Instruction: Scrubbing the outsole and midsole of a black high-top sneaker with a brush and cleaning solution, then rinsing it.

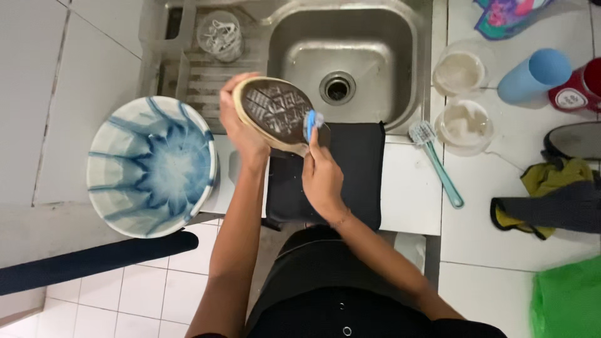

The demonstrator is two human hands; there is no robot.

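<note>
Blue-white bucket [150, 166] at worktop's left edge. Left hand [241, 128], fingers closed round shoe [274, 114], sole up, over sink's [400, 100] front-left corner. Right hand [322, 178], fingers gripping blue brush [311, 124] w/ bristles on sole's right edge. Teal brush [438, 163] lies near front-right of sink.

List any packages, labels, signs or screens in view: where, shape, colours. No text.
Red container, top right counter beside the blue cup: rounded, red, with a white oval label.
Colourful packet, top edge right of the sink: flat, teal, pink and purple, cut off by the frame.
No signs or screens.
</note>
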